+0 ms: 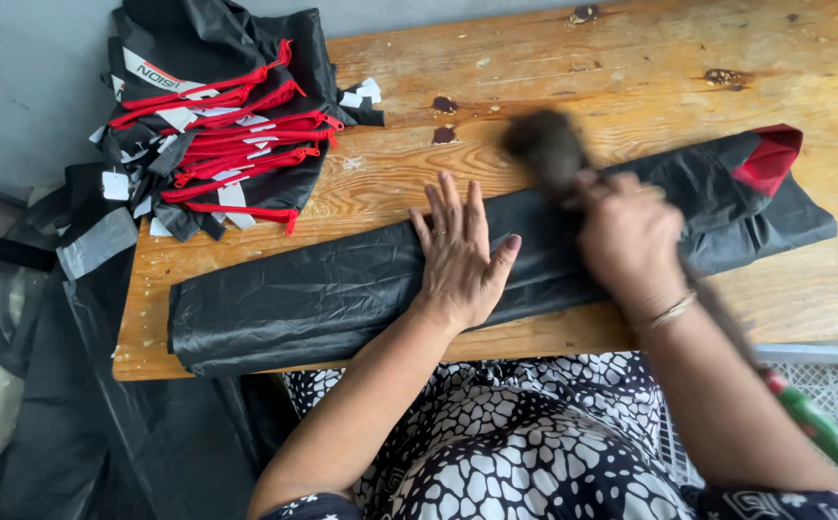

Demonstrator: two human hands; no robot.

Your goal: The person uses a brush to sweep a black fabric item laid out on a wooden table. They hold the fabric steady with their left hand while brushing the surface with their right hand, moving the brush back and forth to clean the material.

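From the head camera, one long folded piece of black fabric (342, 289) lay across the wooden table (573, 77), running from the near left corner up toward the far right, where a single red patch (770, 154) showed at its end. Its surface looked thin, slightly glossy and creased, and it had been folded into a flat, narrow band with the right end thicker and looser than the left. Two hands worked on it. The left hand (459, 255) lay palm down on the middle of the band, its fingers stretched out flat and slightly spread, gripping nothing, with a ring on one finger. The right hand (628, 236) was just to its right, over the fabric, its fingers curled around a dark, blurred brush-like tool (546, 146) whose head stood at the far edge of the band; a thin bangle sat at that wrist, and what seemed to be the tool's long handle ran back along the forearm, too blurred to make out. At the far left corner of the table sat one stack of folded black pieces with red cords and white tags (221, 125); the number in the stack could not be counted. A white mesh crate (823, 385) stood just below the table's near right edge.
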